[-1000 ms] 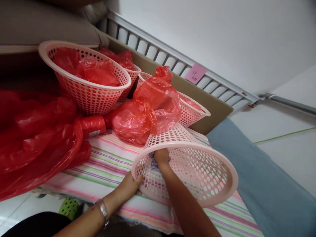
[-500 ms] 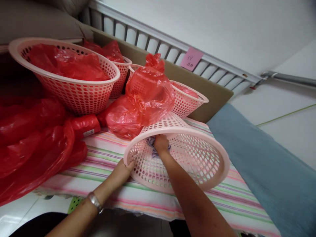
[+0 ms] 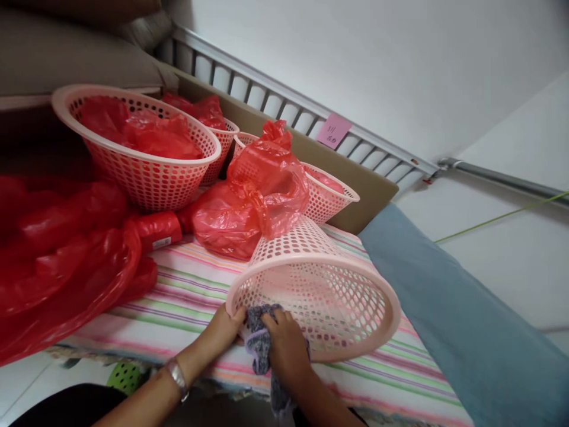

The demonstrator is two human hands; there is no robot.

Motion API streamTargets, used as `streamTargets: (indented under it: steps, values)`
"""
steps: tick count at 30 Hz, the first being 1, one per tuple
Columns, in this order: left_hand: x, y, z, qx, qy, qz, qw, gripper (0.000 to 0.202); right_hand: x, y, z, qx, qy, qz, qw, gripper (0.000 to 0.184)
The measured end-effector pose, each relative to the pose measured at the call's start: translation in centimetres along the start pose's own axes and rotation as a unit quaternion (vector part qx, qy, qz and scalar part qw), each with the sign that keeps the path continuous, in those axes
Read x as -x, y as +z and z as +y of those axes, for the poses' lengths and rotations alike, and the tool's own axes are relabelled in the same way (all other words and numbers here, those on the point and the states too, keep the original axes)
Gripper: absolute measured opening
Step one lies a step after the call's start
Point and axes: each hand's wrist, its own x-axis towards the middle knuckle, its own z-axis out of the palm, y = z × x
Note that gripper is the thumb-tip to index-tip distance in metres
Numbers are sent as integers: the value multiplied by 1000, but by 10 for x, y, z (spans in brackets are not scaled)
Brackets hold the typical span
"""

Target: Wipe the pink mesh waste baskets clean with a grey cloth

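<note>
A pink perforated basket lies tipped on its side on the striped cloth, its mouth facing me. My left hand grips the basket's near rim at the lower left. My right hand is closed on a grey-purple rag, pressing it against the lower rim beside my left hand. A bracelet sits on my left wrist.
Behind the tipped basket stand three more pink baskets holding red plastic bags. A large red plastic sheet lies at the left. A blue cloth covers the right side, with cardboard and a white rail behind.
My right hand with the rag has pulled back from deep inside the basket to its near lower rim. The basket has tipped slightly; my left hand stays on the rim.
</note>
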Motion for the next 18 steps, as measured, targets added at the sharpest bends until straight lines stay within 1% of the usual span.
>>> streamTargets:
  steps: [1,3,7,9,11,12,14,16,18]
  values:
    - [1,2,-1,6,-11,-12,1000,50,-8,0,4,10,14,3,1000,35]
    - [1,4,0,5,-14,-22,1000,56,-35,0,13,36,58,13,998,38]
    - [1,4,5,-17,-24,-32,999,61,-112,4,32,59,139,27,988,35]
    - [1,3,6,-21,-30,-37,999,59,-146,7,40,57,158,24,985,34]
    - [1,4,5,-18,-19,-46,999,60,-170,10,47,52,163,21,985,34]
    - [1,4,5,-15,-13,-49,999,60,-177,11,49,49,161,21,986,34]
    - [2,6,3,-14,-5,-50,999,61,-183,11,54,45,155,21,987,36]
    - [2,7,2,-15,-1,-44,999,62,-177,11,55,43,149,22,988,36]
    - [1,8,1,-16,-3,-35,999,62,-160,9,53,43,144,25,988,36]
